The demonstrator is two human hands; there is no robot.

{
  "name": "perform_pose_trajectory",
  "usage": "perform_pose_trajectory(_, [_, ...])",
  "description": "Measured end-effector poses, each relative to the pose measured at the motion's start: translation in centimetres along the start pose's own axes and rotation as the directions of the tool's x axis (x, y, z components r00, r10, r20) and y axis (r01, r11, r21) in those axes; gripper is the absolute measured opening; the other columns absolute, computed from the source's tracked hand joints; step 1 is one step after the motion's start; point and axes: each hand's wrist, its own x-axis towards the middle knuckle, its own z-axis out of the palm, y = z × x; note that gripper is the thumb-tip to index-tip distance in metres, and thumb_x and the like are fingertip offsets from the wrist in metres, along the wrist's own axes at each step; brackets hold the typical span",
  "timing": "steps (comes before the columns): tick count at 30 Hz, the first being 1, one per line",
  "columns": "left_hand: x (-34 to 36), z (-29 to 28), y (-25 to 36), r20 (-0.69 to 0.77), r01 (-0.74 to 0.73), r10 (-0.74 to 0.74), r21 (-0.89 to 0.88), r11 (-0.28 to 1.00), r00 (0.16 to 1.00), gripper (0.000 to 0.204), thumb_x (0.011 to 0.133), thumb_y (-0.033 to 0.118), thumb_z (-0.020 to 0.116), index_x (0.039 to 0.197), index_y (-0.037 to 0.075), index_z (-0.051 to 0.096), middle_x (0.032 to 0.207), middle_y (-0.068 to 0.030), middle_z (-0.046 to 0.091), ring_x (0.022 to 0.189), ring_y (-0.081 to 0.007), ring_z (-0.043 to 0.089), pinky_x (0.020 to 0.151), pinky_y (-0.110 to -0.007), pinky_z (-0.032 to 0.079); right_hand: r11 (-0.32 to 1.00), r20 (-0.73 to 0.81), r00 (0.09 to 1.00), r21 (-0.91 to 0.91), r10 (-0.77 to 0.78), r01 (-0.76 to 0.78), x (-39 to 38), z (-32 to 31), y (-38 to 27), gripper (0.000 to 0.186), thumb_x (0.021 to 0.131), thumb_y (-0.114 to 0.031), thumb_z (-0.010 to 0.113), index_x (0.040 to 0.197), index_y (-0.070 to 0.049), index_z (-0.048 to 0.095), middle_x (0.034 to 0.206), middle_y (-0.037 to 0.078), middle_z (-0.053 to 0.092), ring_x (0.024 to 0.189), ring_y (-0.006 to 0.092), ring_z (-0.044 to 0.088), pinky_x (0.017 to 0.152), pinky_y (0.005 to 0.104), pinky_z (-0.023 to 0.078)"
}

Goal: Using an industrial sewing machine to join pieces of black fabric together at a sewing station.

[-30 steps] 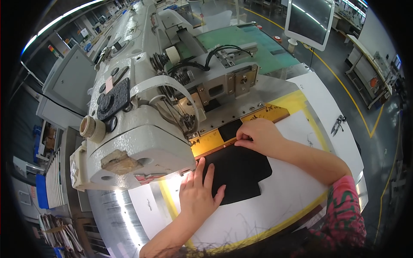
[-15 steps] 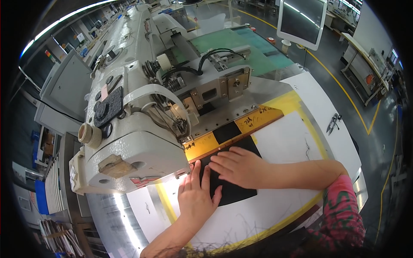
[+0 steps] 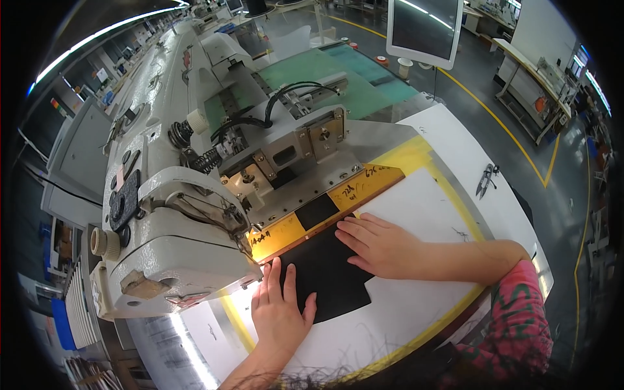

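A black fabric piece (image 3: 331,279) lies flat on a white sheet, its far edge along a yellow template plate (image 3: 276,238) with dark handwriting and a black patch showing in it. My left hand (image 3: 281,318) rests on the left part of the fabric, fingers stretched toward the plate, close to the lit needle area. My right hand (image 3: 383,250) lies across the fabric's right edge, its fingers extended and pointing left. Both hands are open and press flat, gripping nothing. The white sewing machine head (image 3: 188,260) stands just left of and beyond my left fingertips.
Yellow tape (image 3: 448,188) borders the white sheet (image 3: 416,312). Thread snips (image 3: 485,180) lie on the table at the right. A monitor (image 3: 426,29) and a thread spool (image 3: 404,67) stand beyond the green machine bed (image 3: 351,71). A metal clamp assembly (image 3: 305,146) rises behind the plate.
My right hand has slid from the middle of the fabric to its right edge, uncovering more black. My left hand stays at the left part. The whole view has shifted a little.
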Motion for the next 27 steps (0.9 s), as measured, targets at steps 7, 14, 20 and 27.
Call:
perform_pose_trajectory(7, [0.1,0.2,0.1,-0.009,-0.004,0.004,0.007,1.0,1.0,0.061,0.08,0.03,0.064,0.131,0.001,0.048,0.141,-0.0204,0.04,0.128,-0.0366,0.042,0.1,-0.045,0.036,1.0,0.014,1.0,0.024,-0.001,0.0,-0.2,-0.1,0.1,0.05,0.093,-0.031,0.053,0.127,0.006,0.05,0.133,0.02,0.048,0.126,0.0306,0.044,0.108,0.0408,0.031])
perform_pose_trajectory(14, [0.1,-0.1,0.3,0.007,-0.003,0.002,0.049,0.999,1.0,0.059,0.081,0.035,0.064,0.128,0.001,0.052,0.14,-0.0211,0.042,0.127,-0.0375,0.043,0.099,-0.045,0.038,0.997,0.036,0.999,-0.075,0.008,-0.006,-0.6,0.0,-0.8,0.051,0.095,-0.032,0.048,0.127,0.009,0.048,0.134,0.023,0.046,0.128,0.0327,0.042,0.109,0.0424,0.029])
perform_pose_trajectory(20, [0.0,-0.2,0.3,-0.004,0.009,-0.009,-0.01,1.0,1.0,0.06,0.081,0.036,0.066,0.127,0.0,0.052,0.141,-0.0221,0.04,0.129,-0.0397,0.04,0.103,-0.047,0.035,0.999,0.014,1.0,-0.05,-0.001,0.002,-0.3,0.2,-0.4,0.053,0.094,-0.032,0.05,0.126,0.009,0.048,0.131,0.024,0.047,0.126,0.0326,0.043,0.108,0.0415,0.03])
perform_pose_trajectory(27, [0.4,-0.3,0.1,-0.012,-0.038,0.038,0.027,0.999,0.999,0.059,0.08,0.038,0.066,0.123,-0.001,0.054,0.138,-0.0194,0.044,0.129,-0.0337,0.042,0.103,-0.045,0.034,0.997,0.031,0.999,-0.082,-0.01,0.013,0.0,-0.1,0.1,0.051,0.095,-0.032,0.049,0.128,0.007,0.049,0.131,0.021,0.049,0.127,0.0296,0.042,0.109,0.0417,0.029])
